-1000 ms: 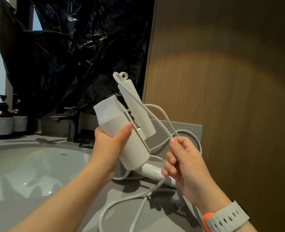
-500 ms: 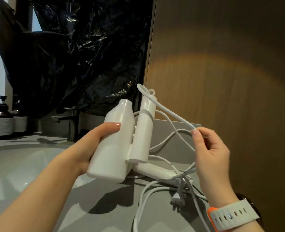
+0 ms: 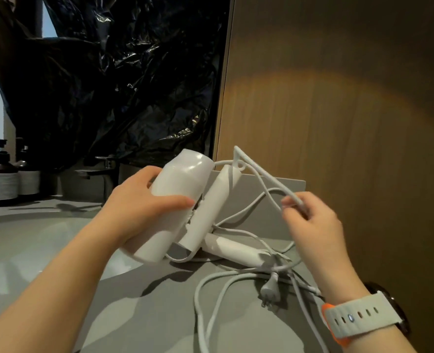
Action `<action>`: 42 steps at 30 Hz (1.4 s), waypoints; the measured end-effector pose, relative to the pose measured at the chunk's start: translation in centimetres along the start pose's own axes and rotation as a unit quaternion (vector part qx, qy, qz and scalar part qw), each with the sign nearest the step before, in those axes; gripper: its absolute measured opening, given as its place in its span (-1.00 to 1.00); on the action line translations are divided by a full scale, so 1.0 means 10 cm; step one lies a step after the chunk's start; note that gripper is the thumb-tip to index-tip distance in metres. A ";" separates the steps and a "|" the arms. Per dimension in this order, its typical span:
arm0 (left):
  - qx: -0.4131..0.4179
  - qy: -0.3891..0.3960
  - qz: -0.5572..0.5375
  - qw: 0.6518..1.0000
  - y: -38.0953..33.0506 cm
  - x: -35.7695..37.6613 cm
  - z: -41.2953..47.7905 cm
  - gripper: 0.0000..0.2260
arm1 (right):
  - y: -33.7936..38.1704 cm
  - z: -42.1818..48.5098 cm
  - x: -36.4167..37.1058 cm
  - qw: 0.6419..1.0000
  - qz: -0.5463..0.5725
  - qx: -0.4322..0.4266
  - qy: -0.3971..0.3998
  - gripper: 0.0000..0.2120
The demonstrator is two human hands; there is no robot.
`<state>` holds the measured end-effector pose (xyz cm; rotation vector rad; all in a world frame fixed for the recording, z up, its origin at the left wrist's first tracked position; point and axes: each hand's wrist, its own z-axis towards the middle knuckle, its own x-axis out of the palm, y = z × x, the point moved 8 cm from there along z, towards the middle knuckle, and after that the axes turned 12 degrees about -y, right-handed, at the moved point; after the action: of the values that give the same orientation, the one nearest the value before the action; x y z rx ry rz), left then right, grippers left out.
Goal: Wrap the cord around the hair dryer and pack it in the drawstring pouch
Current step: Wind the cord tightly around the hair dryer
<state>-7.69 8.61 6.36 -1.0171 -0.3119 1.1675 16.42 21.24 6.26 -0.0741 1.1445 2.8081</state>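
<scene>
A white folding hair dryer (image 3: 177, 200) is held above the grey counter (image 3: 147, 309), its handle (image 3: 211, 207) folded against the barrel. My left hand (image 3: 139, 207) grips the barrel from the left. My right hand (image 3: 310, 220) pinches the white cord (image 3: 261, 179) to the dryer's right, pulled taut from the handle's tip. More cord lies in loose loops on the counter, ending in the plug (image 3: 270, 291). A white cylindrical piece (image 3: 233, 248) lies on the counter under the dryer. No drawstring pouch is in view.
A sink basin (image 3: 32, 245) fills the left side, with a faucet (image 3: 104, 171) behind it. Two dark pump bottles (image 3: 0, 174) stand at the far left. Black plastic sheeting (image 3: 114, 72) hangs at the back. A wooden panel (image 3: 338, 123) walls off the right.
My left hand has tilted the dryer's barrel leftward and rolled over its top. My right hand has moved the cord slightly right and down, keeping it taut.
</scene>
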 end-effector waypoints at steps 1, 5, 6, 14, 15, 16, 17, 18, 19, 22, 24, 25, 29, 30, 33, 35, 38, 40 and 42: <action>0.015 -0.024 0.046 0.999 -0.02 -0.01 -0.01 -0.44 | 0.05 -0.07 0.12 0.998 0.002 -0.009 0.059 -0.88; 0.083 -0.073 0.156 0.982 -0.18 0.11 -0.12 -0.40 | 0.13 -0.22 0.37 0.983 0.102 0.028 0.149 -0.87; 0.094 -0.076 0.162 0.979 -0.21 0.15 -0.16 -0.39 | 0.12 -0.20 0.36 0.983 0.122 0.047 0.130 -0.84; 0.081 0.099 0.093 0.987 -0.07 0.78 -0.39 -0.41 | -0.06 -0.20 0.42 0.975 0.142 0.134 0.106 -0.83; 0.060 0.121 0.059 0.989 -0.05 0.81 -0.40 -0.45 | -0.06 -0.20 0.41 0.974 0.147 0.136 0.105 -0.82; 0.038 0.138 0.023 0.989 -0.03 0.82 -0.40 -0.49 | -0.07 -0.20 0.40 0.973 0.154 0.136 0.103 -0.82; 0.014 0.150 -0.016 0.988 -0.03 0.82 -0.39 -0.56 | -0.07 -0.20 0.40 0.972 0.162 0.136 0.103 -0.82; -0.015 0.156 -0.059 0.986 -0.03 0.81 -0.39 -0.66 | -0.07 -0.20 0.39 0.970 0.173 0.137 0.103 -0.82; -0.039 0.154 -0.097 0.982 -0.04 0.78 -0.38 -0.77 | -0.06 -0.20 0.39 0.968 0.183 0.137 0.105 -0.82; -0.027 0.157 -0.156 0.975 -0.16 0.66 -0.34 -0.76 | 0.00 -0.22 0.41 0.966 0.200 0.113 0.117 -0.82; 0.011 0.151 -0.144 0.978 -0.22 0.57 -0.29 -0.51 | 0.06 -0.24 0.45 0.964 0.208 0.098 0.132 -0.81; 0.022 0.139 -0.136 0.981 -0.23 0.51 -0.27 -0.42 | 0.09 -0.25 0.46 0.964 0.208 0.091 0.139 -0.81; 0.046 0.086 -0.125 0.987 -0.24 0.35 -0.19 -0.32 | 0.17 -0.24 0.43 0.972 0.189 0.054 0.125 -0.81; 0.052 0.075 -0.128 0.988 -0.24 0.33 -0.18 -0.30 | 0.19 -0.24 0.41 0.974 0.189 0.046 0.120 -0.81; 0.053 0.043 -0.166 0.984 -0.23 0.29 -0.16 -0.34 | 0.21 -0.25 0.41 0.972 0.190 0.039 0.131 -0.81; 0.016 0.015 -0.227 0.974 -0.17 0.25 -0.10 -0.37 | 0.21 -0.24 0.39 0.974 0.186 0.038 0.126 -0.82; -0.042 -0.016 -0.299 0.953 -0.07 0.21 -0.05 -0.44 | 0.15 -0.20 0.32 0.977 0.185 0.049 0.090 -0.86; -0.062 -0.015 -0.320 0.945 -0.05 0.23 -0.06 -0.54 | 0.13 -0.18 0.29 0.982 0.169 0.039 0.068 -0.88; -0.078 -0.002 -0.331 0.940 -0.03 0.25 -0.06 -0.62 | 0.11 -0.15 0.25 0.988 0.146 0.026 0.045 -0.89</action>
<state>-6.10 10.50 5.57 -0.9388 -0.6995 0.5374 13.81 19.59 5.72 -0.0310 1.3489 3.0528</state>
